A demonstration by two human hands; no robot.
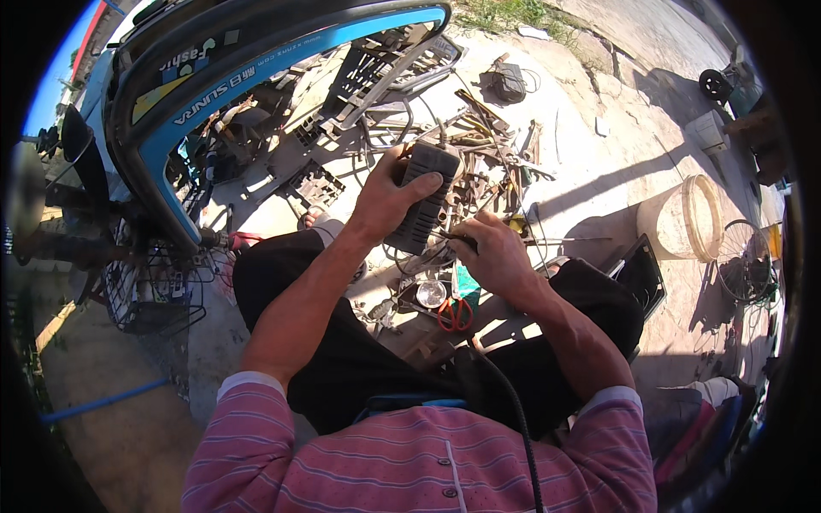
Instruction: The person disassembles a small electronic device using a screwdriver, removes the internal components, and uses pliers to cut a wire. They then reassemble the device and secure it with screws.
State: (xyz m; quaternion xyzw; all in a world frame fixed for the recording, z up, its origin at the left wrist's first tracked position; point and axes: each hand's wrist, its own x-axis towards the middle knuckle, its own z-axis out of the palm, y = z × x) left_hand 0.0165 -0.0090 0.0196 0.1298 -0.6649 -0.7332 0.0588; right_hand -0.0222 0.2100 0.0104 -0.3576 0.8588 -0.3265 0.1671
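My left hand (389,195) is closed round a black ribbed charger box (425,205), thumb across its face, fingers behind it. A cord leaves the box's upper end. To its lower right, my right hand (496,256) is closed on a thin dark tool (446,235); the tool's end points at the box's lower edge, and the fist hides most of its length. I cannot tell whether it touches the box. Below the hands lie red-handled scissors (455,315) and a round, clear-looking disc (431,294).
Scrap metal rods (492,141) lie heaped ahead. A second black box with a cable (509,82) rests on the concrete beyond. A white bucket (684,218) lies on its side at right, near a spoked wheel (744,261). A blue-and-black curved panel (171,111) rises at left above a wire basket (154,286).
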